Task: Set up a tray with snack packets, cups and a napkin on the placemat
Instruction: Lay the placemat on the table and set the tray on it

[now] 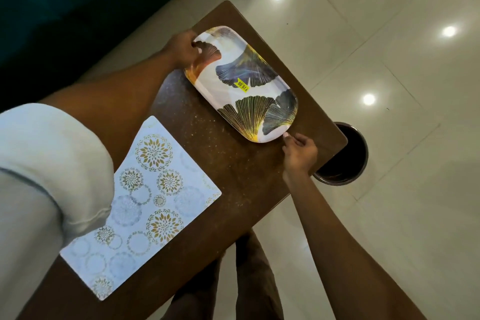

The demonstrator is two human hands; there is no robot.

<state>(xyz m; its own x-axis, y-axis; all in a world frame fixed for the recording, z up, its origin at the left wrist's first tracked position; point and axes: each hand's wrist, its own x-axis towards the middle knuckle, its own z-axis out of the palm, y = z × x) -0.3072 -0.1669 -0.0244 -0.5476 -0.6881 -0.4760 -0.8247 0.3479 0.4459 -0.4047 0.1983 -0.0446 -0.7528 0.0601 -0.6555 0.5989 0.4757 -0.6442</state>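
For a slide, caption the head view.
Both hands, left hand and right hand, grip the leaf-print tray beside the empty placemat.

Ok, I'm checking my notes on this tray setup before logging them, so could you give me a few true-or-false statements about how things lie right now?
1. The oblong white tray with gold and dark leaf print lies on the white placemat with gold floral circles. False: it sits on the bare brown wooden table, apart from the placemat.
2. The left hand holds one end of the tray and the right hand is at the other end. True.
3. Snack packets already fill the tray. False: nothing lies in it.
4. A yellow price sticker is on the tray. True.
5. A dark round bin stands on the floor beside the table. True.
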